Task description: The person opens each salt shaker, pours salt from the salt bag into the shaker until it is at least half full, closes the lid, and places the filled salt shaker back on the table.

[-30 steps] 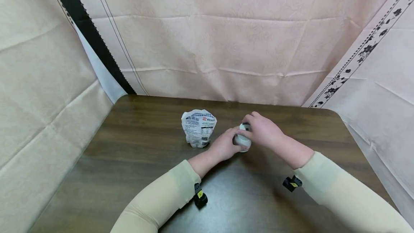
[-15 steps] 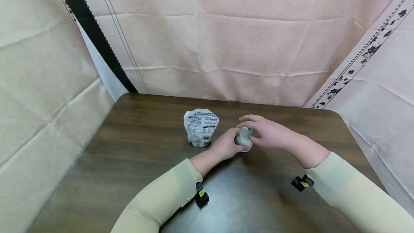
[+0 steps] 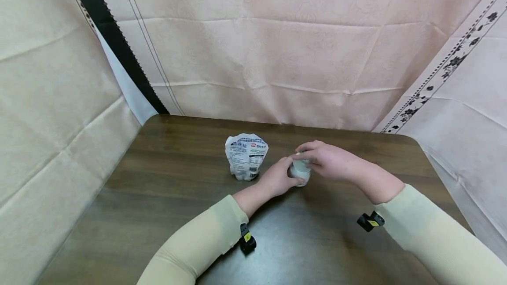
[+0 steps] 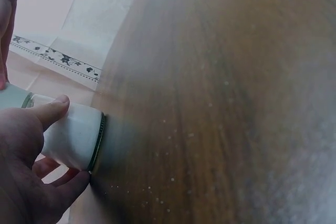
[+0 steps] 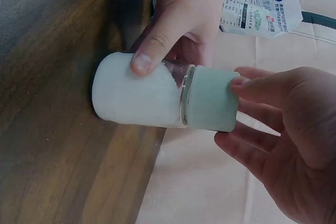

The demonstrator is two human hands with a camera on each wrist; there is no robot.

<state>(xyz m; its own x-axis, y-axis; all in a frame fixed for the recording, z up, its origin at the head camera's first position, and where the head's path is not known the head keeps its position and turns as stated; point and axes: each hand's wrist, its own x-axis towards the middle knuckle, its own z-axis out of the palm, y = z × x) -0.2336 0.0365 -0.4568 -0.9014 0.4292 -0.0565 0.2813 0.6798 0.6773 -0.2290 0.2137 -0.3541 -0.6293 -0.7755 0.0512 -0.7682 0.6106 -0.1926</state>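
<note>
A clear glass seasoning jar (image 5: 131, 95) of white granules stands on the wooden table, with a pale green cap (image 5: 212, 98) on its top. My left hand (image 3: 277, 177) grips the jar's body, the thumb along the near side and the fingers around the far side. The right hand (image 3: 332, 160) pinches the cap between thumb and fingertips, as the right wrist view shows. In the left wrist view the jar (image 4: 73, 135) appears sideways, its dark base rim on the tabletop.
A white printed plastic bag (image 3: 246, 156) stands just left of the jar. Fine white grains lie scattered on the brown table (image 3: 178, 179) near the jar. A pale cloth curtain (image 3: 261, 56) hangs behind the table's far edge.
The right hand shifted to the right and loosened over the jar's top, then its fingers closed around the cap again. My left hand has kept its grip on the jar.
</note>
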